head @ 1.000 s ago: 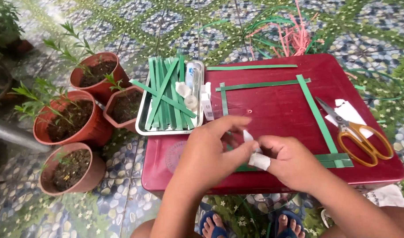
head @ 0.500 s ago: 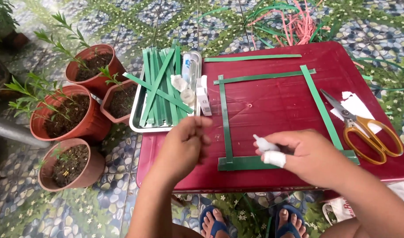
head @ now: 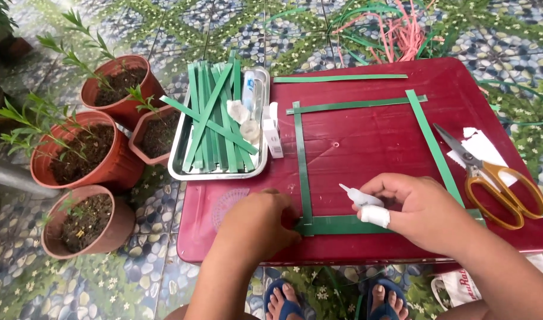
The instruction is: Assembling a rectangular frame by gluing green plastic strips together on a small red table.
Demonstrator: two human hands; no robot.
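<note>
A square frame of green strips lies on a dark red table. My left hand presses down on the frame's near left corner, where the left strip meets the wide bottom strip. My right hand holds a small white glue tube with its nozzle pointing left, just above the bottom strip. A white bandage wraps one finger of that hand.
A metal tray with several green strips and small tubes sits at the table's left edge. Orange-handled scissors and white paper scraps lie at the right. Terracotta pots with plants stand on the tiled floor at left. Pink and green strips are piled behind.
My left hand moved down and now presses the frame's near left corner. My right hand with the glue tube shifted slightly right along the bottom strip.
</note>
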